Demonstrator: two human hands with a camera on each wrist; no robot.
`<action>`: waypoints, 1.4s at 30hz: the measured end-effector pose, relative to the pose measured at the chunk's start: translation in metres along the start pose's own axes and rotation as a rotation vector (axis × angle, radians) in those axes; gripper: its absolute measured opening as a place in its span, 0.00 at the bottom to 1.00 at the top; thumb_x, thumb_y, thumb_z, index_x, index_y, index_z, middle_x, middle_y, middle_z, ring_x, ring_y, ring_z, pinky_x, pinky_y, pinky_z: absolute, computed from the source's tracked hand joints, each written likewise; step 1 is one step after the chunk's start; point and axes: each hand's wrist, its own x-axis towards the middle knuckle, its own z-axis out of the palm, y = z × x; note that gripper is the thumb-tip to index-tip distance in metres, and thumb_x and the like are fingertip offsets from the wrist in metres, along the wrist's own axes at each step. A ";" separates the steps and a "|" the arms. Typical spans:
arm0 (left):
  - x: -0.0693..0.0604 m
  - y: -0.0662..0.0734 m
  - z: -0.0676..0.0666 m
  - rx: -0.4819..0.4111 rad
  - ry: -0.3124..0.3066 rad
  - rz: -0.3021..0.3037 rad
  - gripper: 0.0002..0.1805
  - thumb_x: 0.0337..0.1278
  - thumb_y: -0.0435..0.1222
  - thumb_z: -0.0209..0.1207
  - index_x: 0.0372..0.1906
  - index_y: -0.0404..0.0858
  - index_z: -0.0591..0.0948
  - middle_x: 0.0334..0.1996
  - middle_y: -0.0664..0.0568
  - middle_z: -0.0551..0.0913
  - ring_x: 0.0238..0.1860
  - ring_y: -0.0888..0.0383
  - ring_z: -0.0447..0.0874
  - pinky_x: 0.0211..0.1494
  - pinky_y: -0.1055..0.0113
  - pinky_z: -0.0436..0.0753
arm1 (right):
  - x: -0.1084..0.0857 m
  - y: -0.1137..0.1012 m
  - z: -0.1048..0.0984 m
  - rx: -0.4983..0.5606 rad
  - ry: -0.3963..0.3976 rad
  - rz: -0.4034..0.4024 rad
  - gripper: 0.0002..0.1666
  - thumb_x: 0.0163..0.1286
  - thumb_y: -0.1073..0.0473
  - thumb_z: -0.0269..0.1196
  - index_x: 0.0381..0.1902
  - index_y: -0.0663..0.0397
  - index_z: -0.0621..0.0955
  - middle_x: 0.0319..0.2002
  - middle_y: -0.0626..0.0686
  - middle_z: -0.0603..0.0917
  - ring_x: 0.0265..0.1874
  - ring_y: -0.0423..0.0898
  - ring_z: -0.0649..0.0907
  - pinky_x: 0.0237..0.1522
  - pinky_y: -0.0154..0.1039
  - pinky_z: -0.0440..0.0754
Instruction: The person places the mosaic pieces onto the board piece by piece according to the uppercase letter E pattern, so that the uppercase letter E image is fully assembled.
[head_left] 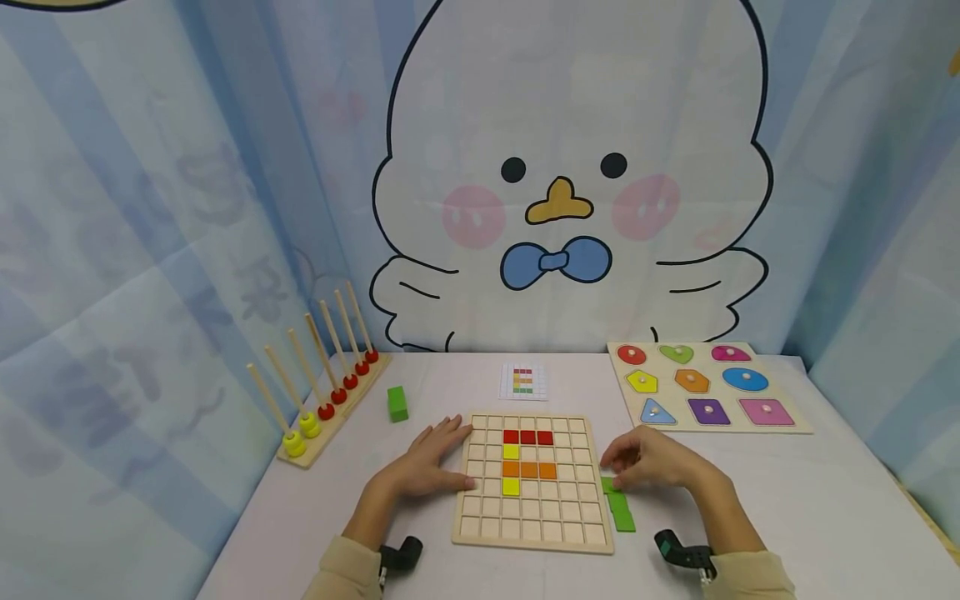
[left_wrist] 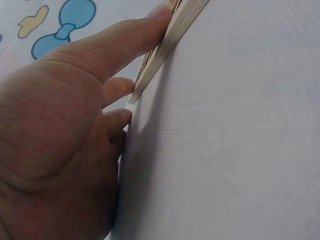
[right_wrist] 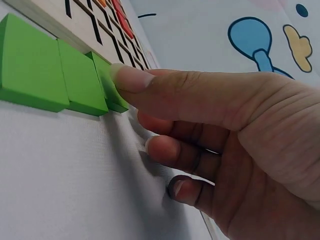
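Observation:
A wooden grid board (head_left: 531,532) lies flat on the table, holding a row of red tiles (head_left: 528,437), a row of orange tiles (head_left: 529,470) and two yellow tiles (head_left: 511,487). Along its left edge, my left hand (head_left: 423,462) rests with fingers spread, thumb and fingertips touching the wood. My right hand (head_left: 660,460) is at the right edge. Its thumb and curled forefinger pinch the farthest green block (right_wrist: 106,82) in a short row of green blocks (head_left: 621,510); the forefinger's tip is hidden in the right wrist view.
Behind the board lies a small pattern card (head_left: 524,382) with coloured squares. A lone green block (head_left: 397,404) stands to the left, near a peg stand (head_left: 333,408) with red and yellow beads. At the back right is a shape puzzle board (head_left: 708,387).

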 end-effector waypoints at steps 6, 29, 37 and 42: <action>0.000 0.001 -0.001 -0.003 0.002 0.004 0.53 0.55 0.62 0.69 0.82 0.50 0.62 0.85 0.50 0.51 0.86 0.47 0.41 0.87 0.42 0.41 | 0.000 0.002 0.001 0.008 -0.015 -0.006 0.11 0.59 0.61 0.78 0.41 0.51 0.90 0.32 0.49 0.85 0.34 0.45 0.80 0.35 0.32 0.79; 0.000 0.001 -0.001 -0.020 0.016 0.029 0.53 0.55 0.61 0.69 0.82 0.45 0.63 0.85 0.45 0.51 0.86 0.45 0.42 0.86 0.40 0.41 | 0.002 0.003 0.002 0.001 -0.022 -0.021 0.10 0.58 0.63 0.78 0.39 0.51 0.91 0.34 0.48 0.87 0.34 0.44 0.80 0.35 0.32 0.81; -0.001 0.002 -0.001 -0.021 0.015 0.024 0.53 0.55 0.61 0.69 0.82 0.45 0.63 0.85 0.45 0.52 0.86 0.44 0.43 0.86 0.39 0.42 | 0.001 0.002 0.004 0.001 0.008 -0.010 0.11 0.59 0.64 0.77 0.40 0.52 0.90 0.35 0.49 0.88 0.35 0.45 0.80 0.37 0.31 0.81; -0.001 0.003 -0.001 -0.022 0.014 0.018 0.53 0.54 0.60 0.70 0.81 0.45 0.63 0.85 0.45 0.52 0.86 0.44 0.43 0.86 0.39 0.42 | 0.000 0.002 0.004 -0.010 0.030 0.018 0.11 0.59 0.64 0.77 0.41 0.51 0.90 0.36 0.48 0.88 0.36 0.46 0.80 0.38 0.32 0.81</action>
